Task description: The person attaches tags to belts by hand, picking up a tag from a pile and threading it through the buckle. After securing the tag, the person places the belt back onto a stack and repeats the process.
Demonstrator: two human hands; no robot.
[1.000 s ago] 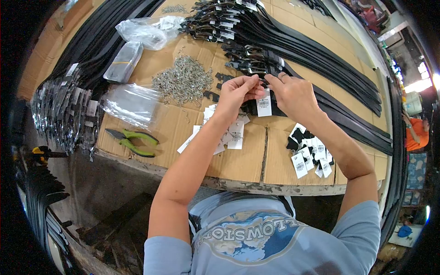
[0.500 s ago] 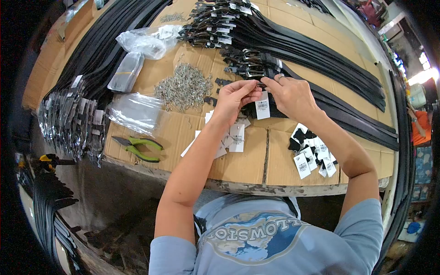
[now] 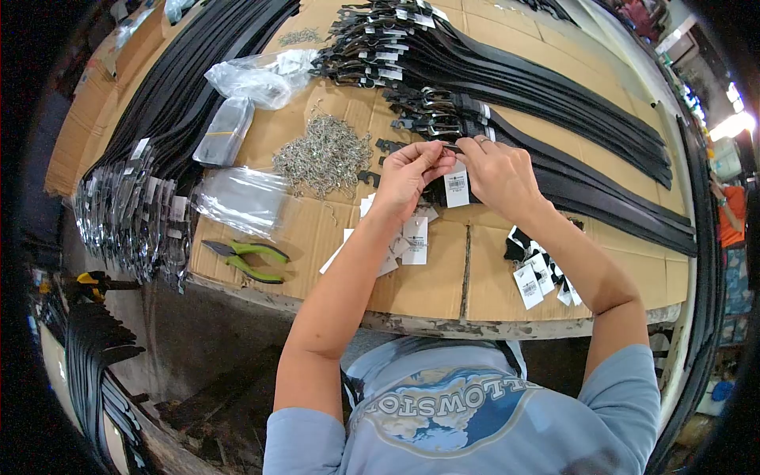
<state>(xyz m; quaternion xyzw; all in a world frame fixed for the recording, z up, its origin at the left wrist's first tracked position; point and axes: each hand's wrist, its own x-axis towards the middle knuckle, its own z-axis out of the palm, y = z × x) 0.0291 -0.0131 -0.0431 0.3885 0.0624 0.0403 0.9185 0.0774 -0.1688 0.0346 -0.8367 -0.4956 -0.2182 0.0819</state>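
Above the near pile of black belts (image 3: 554, 176), my two hands meet around a white price tag (image 3: 457, 188) with a barcode. My left hand (image 3: 410, 176) is closed, thumb and forefinger pinched at the tag's top edge. Opposite it, my right hand (image 3: 500, 169) has its fingertips pressed together at the same spot, wearing a ring. The small piece between the right fingertips is too hidden to name. Belt buckles (image 3: 438, 119) lie just beyond the fingers. Loose white tags (image 3: 415, 240) are partly covered by my left forearm.
A heap of small metal fasteners (image 3: 323, 154) lies left of my hands. Green-handled pliers (image 3: 252, 260) rest near the table edge. Clear plastic sleeves (image 3: 241, 198), bagged belts (image 3: 131, 214), black-and-white tags (image 3: 529, 286) and another belt pile (image 3: 507, 75) surround the work area.
The view has shifted slightly, so the table appears a little further right. Both hands stay together at the tag, with the fingers only slightly moved.
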